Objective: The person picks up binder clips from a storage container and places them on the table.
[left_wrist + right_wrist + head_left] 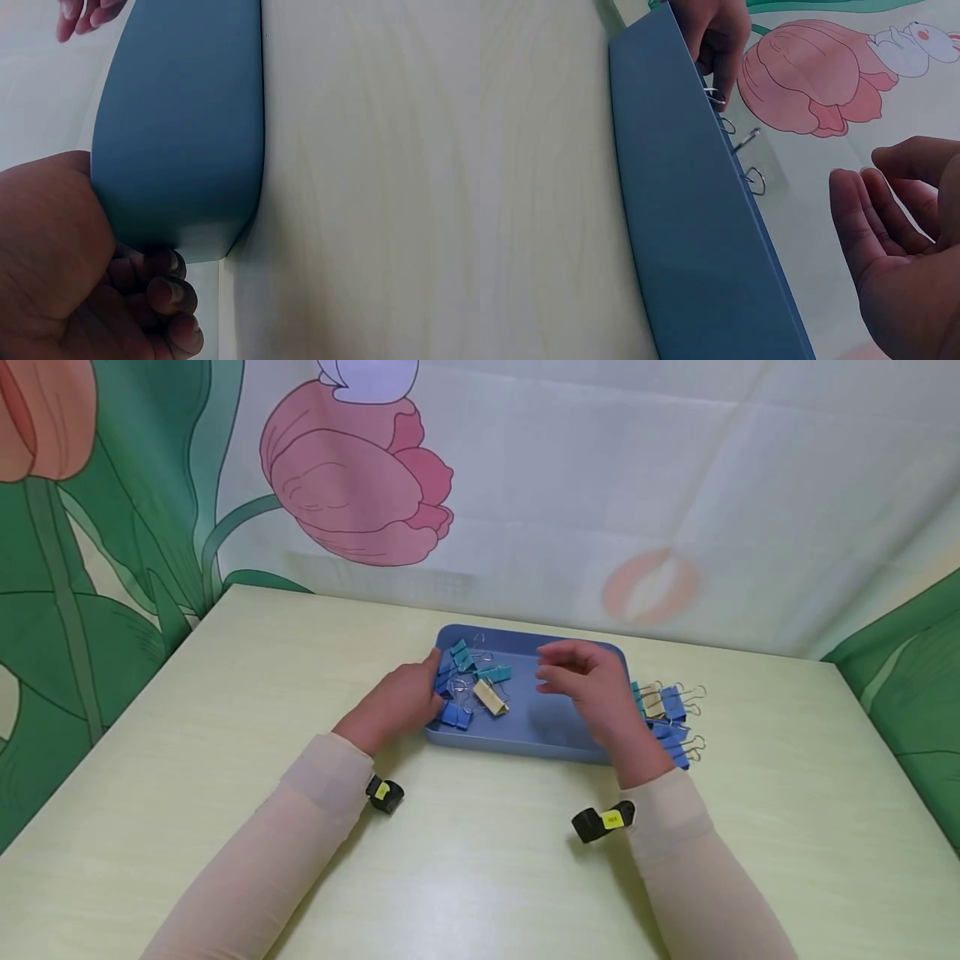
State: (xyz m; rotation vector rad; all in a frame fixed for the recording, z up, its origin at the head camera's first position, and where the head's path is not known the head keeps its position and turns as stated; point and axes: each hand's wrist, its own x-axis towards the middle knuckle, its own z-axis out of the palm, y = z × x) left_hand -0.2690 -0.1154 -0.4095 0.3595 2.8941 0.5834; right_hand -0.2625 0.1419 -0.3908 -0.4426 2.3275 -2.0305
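A blue tray (525,747) stands on the table with several binder clips in its left half: teal ones (495,674), a cream one (491,697) and blue ones (456,716). My left hand (401,702) grips the tray's left end, and its curled fingers show against the outer wall in the left wrist view. Over the right half of the tray is my right hand (592,685), fingers bent and apart from the thumb, holding nothing. In the right wrist view, wire handles (756,181) of clips stick up past the tray's rim.
To the right of the tray lies a group of several binder clips, among them blue (673,702) and cream (653,700) ones, partly hidden by my right arm. Behind the pale table (480,868) hangs a flower-printed curtain (525,485).
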